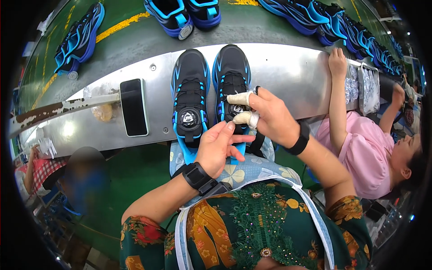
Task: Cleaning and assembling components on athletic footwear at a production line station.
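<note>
Two black and blue sneakers stand side by side on a metal bench (pixel 288 76), toes pointing away from me. My right hand (pixel 265 114), with taped thumb and forefinger, pinches the round dial on the tongue of the right sneaker (pixel 231 74). My left hand (pixel 218 148) cups that shoe's heel from below, fingers bent around it. The left sneaker (pixel 190 96) rests untouched beside it, its own round dial showing.
A black phone (pixel 134 107) lies on the bench to the left. More blue sneakers ride a green conveyor (pixel 135 40) behind. A person in pink (pixel 369 153) sits to my right with a hand on the bench by metal trays (pixel 370 87).
</note>
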Action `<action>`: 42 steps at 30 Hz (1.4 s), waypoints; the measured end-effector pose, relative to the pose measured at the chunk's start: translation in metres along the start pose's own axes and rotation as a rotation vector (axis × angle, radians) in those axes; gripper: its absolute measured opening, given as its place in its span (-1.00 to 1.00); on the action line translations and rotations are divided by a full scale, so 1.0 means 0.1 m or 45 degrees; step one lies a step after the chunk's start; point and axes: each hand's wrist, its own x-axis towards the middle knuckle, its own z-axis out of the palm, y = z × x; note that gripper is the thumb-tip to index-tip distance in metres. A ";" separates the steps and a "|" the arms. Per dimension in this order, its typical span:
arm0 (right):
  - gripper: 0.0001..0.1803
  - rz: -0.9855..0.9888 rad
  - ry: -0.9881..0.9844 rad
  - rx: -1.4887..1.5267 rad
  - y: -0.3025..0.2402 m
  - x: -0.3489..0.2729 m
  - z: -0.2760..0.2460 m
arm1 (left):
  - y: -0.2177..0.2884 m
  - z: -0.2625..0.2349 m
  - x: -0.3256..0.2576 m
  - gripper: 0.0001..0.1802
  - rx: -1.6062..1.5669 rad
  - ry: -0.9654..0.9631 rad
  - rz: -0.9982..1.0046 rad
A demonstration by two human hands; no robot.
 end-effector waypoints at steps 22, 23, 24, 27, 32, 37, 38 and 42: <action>-0.60 0.219 -0.129 0.078 -0.10 0.16 0.00 | 0.14 -0.12 -0.04 -0.58 -0.042 0.024 -0.081; -0.60 0.221 -0.133 0.084 -0.08 0.18 -0.02 | 0.13 -0.13 -0.01 -0.58 -0.018 0.034 -0.073; -0.62 0.256 -0.196 0.092 -0.08 0.20 -0.04 | 0.11 -0.13 -0.01 -0.58 0.004 0.051 -0.067; -0.66 0.225 -0.292 0.122 -0.02 0.26 -0.05 | 0.13 -0.11 0.01 -0.57 0.008 0.097 -0.076; -0.65 0.183 -0.415 0.121 0.02 0.28 -0.18 | 0.14 -0.07 0.04 -0.57 -0.009 0.101 -0.090; -0.58 0.015 -0.328 0.252 0.09 0.16 -0.22 | 0.14 -0.12 0.03 -0.59 0.004 0.166 -0.088; -0.58 -0.053 -0.244 0.244 0.09 0.15 -0.22 | 0.13 -0.12 0.03 -0.59 -0.013 0.143 -0.088; -0.48 0.283 -0.239 0.180 -0.05 0.09 -0.15 | 0.14 -0.14 0.03 -0.60 -0.056 0.071 -0.079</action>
